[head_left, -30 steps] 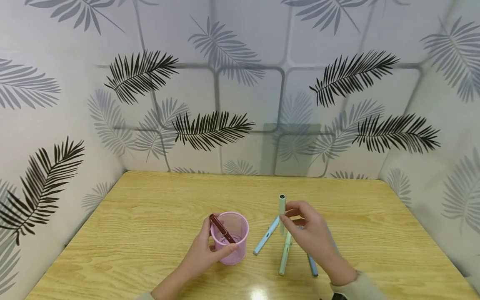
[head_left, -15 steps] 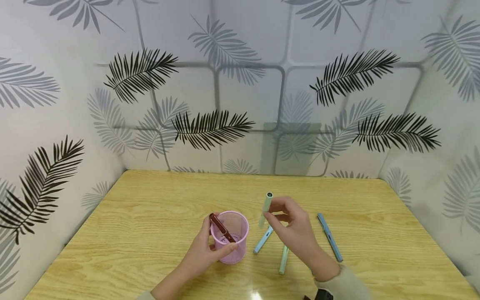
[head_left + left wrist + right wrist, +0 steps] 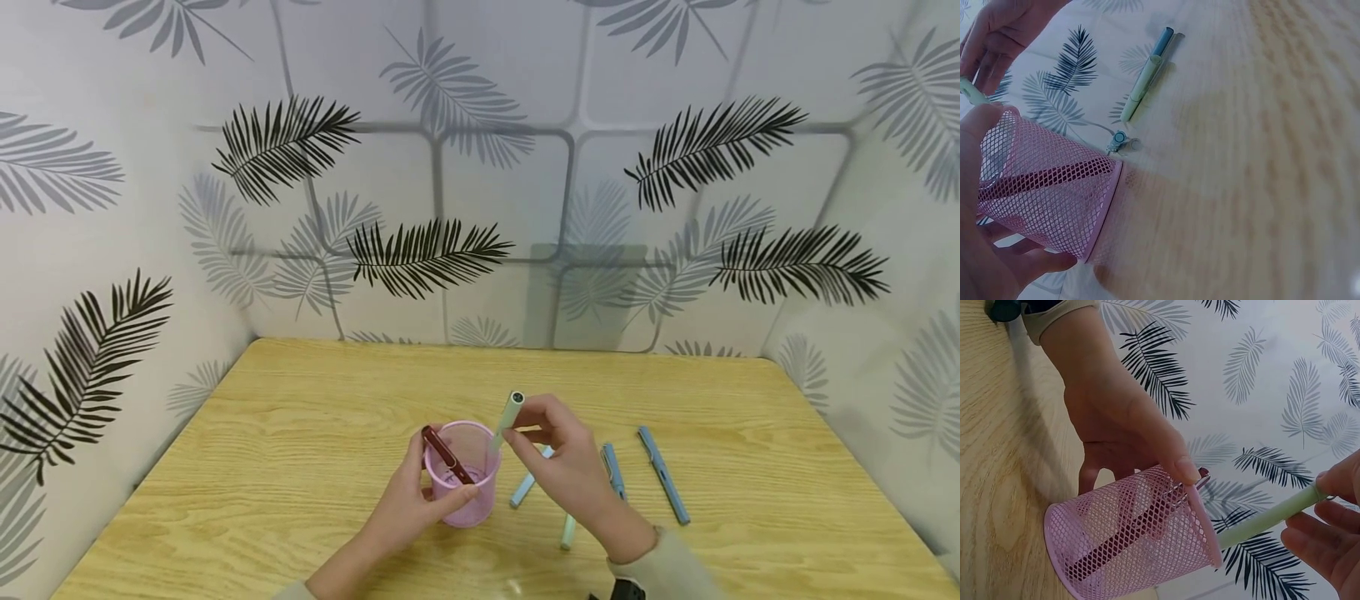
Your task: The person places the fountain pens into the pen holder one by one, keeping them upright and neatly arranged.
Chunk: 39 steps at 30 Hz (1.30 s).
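My left hand (image 3: 412, 492) grips a pink mesh pen cup (image 3: 1141, 531) standing on the table, thumb at its rim. Inside the cup leans a dark red pen (image 3: 447, 455) with its clip showing. Between thumb and fingers my right hand (image 3: 566, 458) pinches a pale green pen (image 3: 1272, 515), tilted, its lower end right at the cup's right rim. Under and beside the right hand lie a light blue pen (image 3: 522, 489), another pale green pen (image 3: 568, 531) and a blue pen (image 3: 612, 471), each partly hidden by that hand.
A second blue pen (image 3: 663, 475) lies to the right of the right hand. The wooden table (image 3: 315, 400) ends at a wall (image 3: 480, 192) with leaf patterns. A dark watch or band (image 3: 627, 590) sits on the right wrist.
My right hand has carried the pale green pen leftward from over the loose pens to the cup's rim, tilting it. The blue pens have come into view behind it. The left hand stays put.
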Motion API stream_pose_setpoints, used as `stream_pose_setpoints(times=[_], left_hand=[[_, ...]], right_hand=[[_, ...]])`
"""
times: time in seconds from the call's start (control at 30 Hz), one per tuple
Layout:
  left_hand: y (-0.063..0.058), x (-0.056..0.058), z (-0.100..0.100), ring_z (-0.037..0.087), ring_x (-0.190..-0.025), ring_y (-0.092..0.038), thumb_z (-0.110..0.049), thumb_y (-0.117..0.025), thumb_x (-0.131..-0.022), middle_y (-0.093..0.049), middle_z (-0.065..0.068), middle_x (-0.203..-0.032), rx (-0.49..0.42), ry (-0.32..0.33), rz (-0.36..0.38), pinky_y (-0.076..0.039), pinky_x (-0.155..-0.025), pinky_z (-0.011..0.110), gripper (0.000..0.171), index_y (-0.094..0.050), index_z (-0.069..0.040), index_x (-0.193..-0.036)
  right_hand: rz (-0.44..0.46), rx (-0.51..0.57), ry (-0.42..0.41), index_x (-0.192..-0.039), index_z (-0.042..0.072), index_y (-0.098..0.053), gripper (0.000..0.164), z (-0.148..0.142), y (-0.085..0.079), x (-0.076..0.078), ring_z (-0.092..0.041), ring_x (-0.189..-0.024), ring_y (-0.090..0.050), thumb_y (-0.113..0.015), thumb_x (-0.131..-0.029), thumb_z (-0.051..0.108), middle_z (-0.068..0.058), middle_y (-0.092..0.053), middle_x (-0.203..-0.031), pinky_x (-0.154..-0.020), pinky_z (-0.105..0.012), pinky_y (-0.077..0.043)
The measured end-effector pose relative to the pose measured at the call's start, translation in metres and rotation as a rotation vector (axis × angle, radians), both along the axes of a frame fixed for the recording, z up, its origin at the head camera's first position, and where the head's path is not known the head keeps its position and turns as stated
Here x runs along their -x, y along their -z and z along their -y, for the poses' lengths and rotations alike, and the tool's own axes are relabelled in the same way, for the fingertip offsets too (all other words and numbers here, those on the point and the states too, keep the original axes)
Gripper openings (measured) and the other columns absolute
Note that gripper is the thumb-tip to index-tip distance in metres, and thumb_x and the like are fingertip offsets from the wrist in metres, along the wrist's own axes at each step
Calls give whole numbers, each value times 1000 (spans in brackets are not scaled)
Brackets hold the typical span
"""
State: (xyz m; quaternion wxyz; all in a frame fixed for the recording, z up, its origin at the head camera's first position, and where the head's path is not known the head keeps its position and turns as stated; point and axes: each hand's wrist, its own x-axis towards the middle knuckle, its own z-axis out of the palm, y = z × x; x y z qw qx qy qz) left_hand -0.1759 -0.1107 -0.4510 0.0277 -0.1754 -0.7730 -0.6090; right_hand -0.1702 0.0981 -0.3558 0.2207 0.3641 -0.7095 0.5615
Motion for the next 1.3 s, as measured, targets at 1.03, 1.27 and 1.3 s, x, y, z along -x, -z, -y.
stream_pose_setpoints(times=[1.03,1.27,1.3], left_hand=[[-29,-14,-3,30,-114,-50,-22,-76,-79,-47,15,-129,7,14,16,-52,-81,39,74,-31,-8,-137],[-30,-14,-4,30,-113,-50,-20,-76,-79,-47,14,-130,-11,16,29,-53,-79,36,75,-31,-10,-138],[-29,-14,-4,30,-114,-50,-20,-76,-79,-46,14,-130,-16,17,32,-53,-79,36,75,-31,-11,-138]], right_hand=[[217,-248,97,-102,10,-60,13,-20,60,15,-12,-83,-58,-63,-90,13,0,-62,-95,-65,-28,-53],[255,-288,115,-100,16,-60,12,-27,60,15,-10,-83,-58,-63,-89,12,1,-63,-95,-65,-28,-52],[259,-293,120,-100,16,-61,12,-28,60,15,-9,-83,-58,-64,-89,12,1,-63,-95,-65,-28,-52]])
